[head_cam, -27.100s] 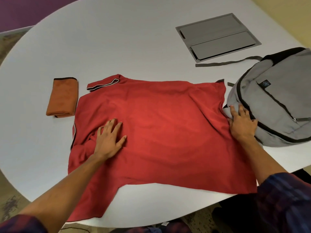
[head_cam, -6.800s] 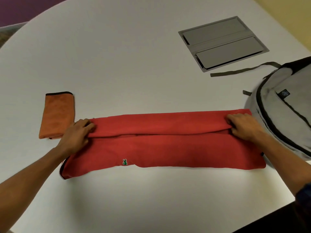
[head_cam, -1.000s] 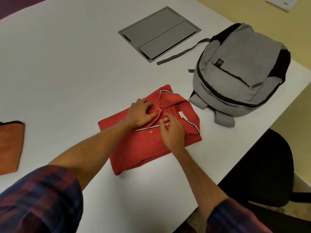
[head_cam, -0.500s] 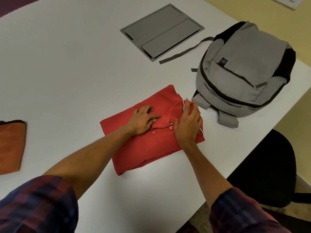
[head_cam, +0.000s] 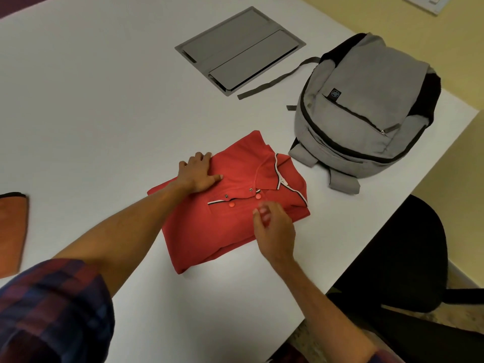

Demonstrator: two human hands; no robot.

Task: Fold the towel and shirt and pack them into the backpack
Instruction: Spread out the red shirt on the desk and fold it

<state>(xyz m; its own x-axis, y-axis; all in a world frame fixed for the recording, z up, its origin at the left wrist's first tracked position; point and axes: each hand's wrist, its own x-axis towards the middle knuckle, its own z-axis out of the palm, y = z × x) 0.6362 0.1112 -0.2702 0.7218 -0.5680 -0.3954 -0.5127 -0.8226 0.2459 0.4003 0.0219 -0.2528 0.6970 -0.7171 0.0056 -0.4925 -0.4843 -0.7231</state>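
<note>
The red shirt [head_cam: 225,226] lies folded into a rough rectangle on the white table [head_cam: 104,113], collar and button placket facing up. My left hand [head_cam: 197,172] presses flat on its far left part, fingers spread. My right hand [head_cam: 275,229] hovers over the shirt's near right part, fingers loosely curled and blurred, holding nothing. The grey backpack [head_cam: 366,111] lies flat, zipped, just right of the shirt. The folded orange towel [head_cam: 11,231] sits at the left edge, partly cut off.
A grey recessed panel with two lids [head_cam: 239,49] is set into the table behind the shirt. A backpack strap [head_cam: 277,79] trails toward it. A black chair [head_cam: 400,255] stands by the table's right edge, near the yellow wall.
My right hand has lifted off the collar and drawn back toward me. My left hand has slid from the placket to the shirt's far left part. The collar now lies flat.
</note>
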